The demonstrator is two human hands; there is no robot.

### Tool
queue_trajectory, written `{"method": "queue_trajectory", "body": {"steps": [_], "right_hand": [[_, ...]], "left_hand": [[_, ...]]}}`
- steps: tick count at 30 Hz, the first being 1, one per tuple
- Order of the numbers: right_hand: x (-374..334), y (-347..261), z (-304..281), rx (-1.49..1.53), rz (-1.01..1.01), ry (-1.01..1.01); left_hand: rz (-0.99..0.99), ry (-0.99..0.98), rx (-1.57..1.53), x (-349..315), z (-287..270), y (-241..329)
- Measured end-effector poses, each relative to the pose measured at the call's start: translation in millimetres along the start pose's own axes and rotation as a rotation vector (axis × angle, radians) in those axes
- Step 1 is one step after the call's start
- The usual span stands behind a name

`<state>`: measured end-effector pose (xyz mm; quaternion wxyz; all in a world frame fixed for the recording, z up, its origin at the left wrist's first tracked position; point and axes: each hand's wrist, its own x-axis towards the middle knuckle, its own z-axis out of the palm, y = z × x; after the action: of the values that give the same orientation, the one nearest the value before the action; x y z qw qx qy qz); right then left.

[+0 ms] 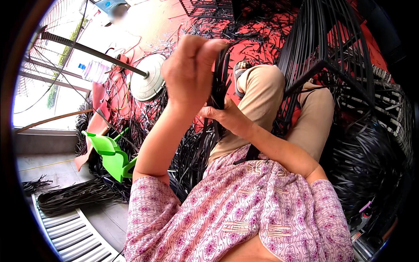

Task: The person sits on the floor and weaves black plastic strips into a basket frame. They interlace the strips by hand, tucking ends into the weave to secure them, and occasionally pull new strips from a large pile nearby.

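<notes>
My left hand (pixel 190 72) is raised in front of me, its fingers curled and the thumb pressed against them. From its pinch a thin black strip (pixel 238 42) runs out to the right. Lower and just to the right, my right hand (pixel 229 117) is closed around a bundle of flat black strips (pixel 221 81). The bundle stands between the two hands, with loose ends hanging below. My left hand partly covers it, and the fingers of my right hand are partly hidden.
A black frame strung with strips (pixel 323 61) leans by my knees. Loose black strips (pixel 366 153) pile up on the right. On the left are a fan's round base (pixel 148 78), a green plastic chair (pixel 109 153), a water jug (pixel 95 71) and a white slatted seat (pixel 78 236).
</notes>
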<state>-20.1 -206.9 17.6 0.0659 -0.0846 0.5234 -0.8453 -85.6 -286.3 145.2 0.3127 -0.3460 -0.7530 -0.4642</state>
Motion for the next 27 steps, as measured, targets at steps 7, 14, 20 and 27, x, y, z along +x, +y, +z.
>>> {"method": "queue_trajectory", "body": {"steps": [7, 14, 20, 27], "right_hand": [[3.0, 11.9, -3.9, -0.091, -0.060, 0.120], [28.5, 30.5, -21.0, 0.023, -0.135, 0.115], [30.7, 6.2, -16.2, 0.007, -0.156, 0.210], [25.7, -14.9, -16.2, -0.082, -0.190, 0.255]], "left_hand": [[0.333, 0.005, 0.155, 0.7, 29.6, 1.6], [0.443, -0.086, 0.130, 4.4, 39.9, 2.9], [0.492, -0.094, 0.159, -7.7, 26.2, -4.4], [0.364, -0.353, 0.265, 1.1, 14.0, 3.4]]}}
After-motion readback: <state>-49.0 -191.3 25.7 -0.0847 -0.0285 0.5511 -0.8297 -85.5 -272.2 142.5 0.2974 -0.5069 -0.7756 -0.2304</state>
